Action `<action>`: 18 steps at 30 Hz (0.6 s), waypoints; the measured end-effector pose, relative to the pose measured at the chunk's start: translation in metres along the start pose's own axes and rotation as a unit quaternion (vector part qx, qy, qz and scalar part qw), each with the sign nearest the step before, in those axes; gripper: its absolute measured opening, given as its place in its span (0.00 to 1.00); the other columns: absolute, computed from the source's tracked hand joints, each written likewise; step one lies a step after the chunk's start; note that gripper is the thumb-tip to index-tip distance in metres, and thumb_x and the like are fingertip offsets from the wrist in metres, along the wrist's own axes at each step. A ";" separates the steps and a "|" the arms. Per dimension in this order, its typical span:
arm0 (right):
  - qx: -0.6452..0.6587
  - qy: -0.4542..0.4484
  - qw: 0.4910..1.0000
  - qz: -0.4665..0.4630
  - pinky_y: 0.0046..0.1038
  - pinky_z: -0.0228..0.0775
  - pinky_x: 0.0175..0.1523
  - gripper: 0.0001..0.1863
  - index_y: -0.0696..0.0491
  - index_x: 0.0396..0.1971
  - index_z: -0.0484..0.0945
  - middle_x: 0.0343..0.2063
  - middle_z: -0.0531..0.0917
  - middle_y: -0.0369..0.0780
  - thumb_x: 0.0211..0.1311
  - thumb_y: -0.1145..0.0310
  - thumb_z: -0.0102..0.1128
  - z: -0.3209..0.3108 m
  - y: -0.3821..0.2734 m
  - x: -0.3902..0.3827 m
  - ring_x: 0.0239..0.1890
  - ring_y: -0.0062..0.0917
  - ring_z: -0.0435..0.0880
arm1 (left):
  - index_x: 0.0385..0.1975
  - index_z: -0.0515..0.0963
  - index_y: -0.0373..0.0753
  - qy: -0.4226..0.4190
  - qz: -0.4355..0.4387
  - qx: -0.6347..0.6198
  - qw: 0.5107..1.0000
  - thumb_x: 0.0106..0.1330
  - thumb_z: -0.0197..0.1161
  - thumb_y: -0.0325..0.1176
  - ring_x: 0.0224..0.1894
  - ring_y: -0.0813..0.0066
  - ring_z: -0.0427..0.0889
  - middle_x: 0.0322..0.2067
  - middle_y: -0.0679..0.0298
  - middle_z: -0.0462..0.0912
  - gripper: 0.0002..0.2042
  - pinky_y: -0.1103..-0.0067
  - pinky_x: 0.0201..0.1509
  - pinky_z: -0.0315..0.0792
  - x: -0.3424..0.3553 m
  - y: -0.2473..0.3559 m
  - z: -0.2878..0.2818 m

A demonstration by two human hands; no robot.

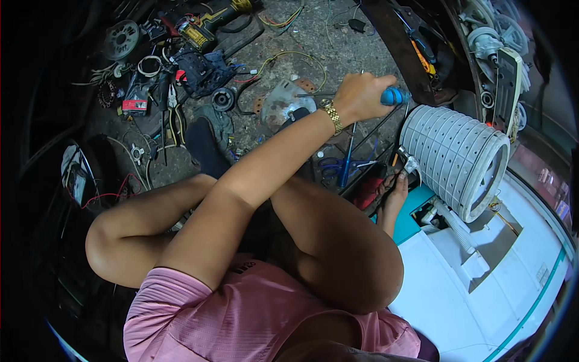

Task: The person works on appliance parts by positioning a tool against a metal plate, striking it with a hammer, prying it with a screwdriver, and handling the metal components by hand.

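My left arm reaches across to the right, and my left hand (362, 96) is closed round a rounded blue handle-like object (393, 95) with a dark band. What it joins to is hidden. This hand is just beyond the upper end of a white ribbed drum with holes (452, 160), which lies on its side. Below it, my right hand (395, 192) comes from behind my right knee and grips a silver metal piece (410, 164) beside the drum's left end. The exact kind of that piece is hard to make out.
A blue screwdriver (347, 163) and scissors (329, 166) lie near my knee. Pliers (176, 114), a yellow power drill (202, 30) and loose wires litter the floor at left. A white appliance cabinet (434, 289) stands right, below the drum.
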State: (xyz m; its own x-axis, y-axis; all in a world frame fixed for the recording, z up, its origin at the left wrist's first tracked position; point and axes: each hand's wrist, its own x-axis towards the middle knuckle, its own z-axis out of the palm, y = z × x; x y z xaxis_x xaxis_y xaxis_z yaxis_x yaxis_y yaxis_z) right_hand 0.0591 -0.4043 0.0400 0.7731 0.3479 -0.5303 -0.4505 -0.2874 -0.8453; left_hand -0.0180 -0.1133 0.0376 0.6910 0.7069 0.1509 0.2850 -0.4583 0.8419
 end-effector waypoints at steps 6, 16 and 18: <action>-0.009 0.006 1.000 0.000 0.24 0.61 0.18 0.13 0.51 0.44 0.72 0.20 0.73 0.35 0.77 0.56 0.49 0.001 -0.002 -0.001 0.14 0.19 0.68 | 0.41 0.80 0.48 0.001 -0.006 -0.014 1.000 0.47 0.75 0.43 0.27 0.51 0.85 0.22 0.55 0.83 0.20 0.61 0.31 0.78 0.000 -0.001 -0.004; -0.040 -0.038 0.998 -0.024 0.22 0.59 0.19 0.14 0.54 0.46 0.72 0.20 0.72 0.34 0.77 0.57 0.50 0.024 -0.036 0.000 0.14 0.17 0.67 | 0.40 0.83 0.50 0.045 -0.007 -0.045 0.998 0.47 0.73 0.45 0.28 0.51 0.85 0.21 0.54 0.84 0.19 0.61 0.33 0.79 -0.002 -0.008 -0.011; -0.084 -0.053 0.993 -0.058 0.19 0.58 0.19 0.14 0.54 0.45 0.73 0.20 0.72 0.33 0.76 0.58 0.50 0.027 -0.063 0.004 0.15 0.16 0.67 | 0.39 0.83 0.50 0.058 0.002 -0.057 0.997 0.46 0.74 0.45 0.28 0.51 0.85 0.22 0.54 0.84 0.19 0.62 0.33 0.79 -0.002 -0.011 -0.009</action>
State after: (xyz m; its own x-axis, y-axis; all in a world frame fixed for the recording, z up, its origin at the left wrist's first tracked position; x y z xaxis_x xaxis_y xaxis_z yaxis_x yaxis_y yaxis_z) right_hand 0.0784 -0.3607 0.0893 0.7598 0.4768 -0.4420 -0.2736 -0.3823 -0.8826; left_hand -0.0289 -0.1045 0.0327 0.6089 0.7657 0.2072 0.2000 -0.4009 0.8940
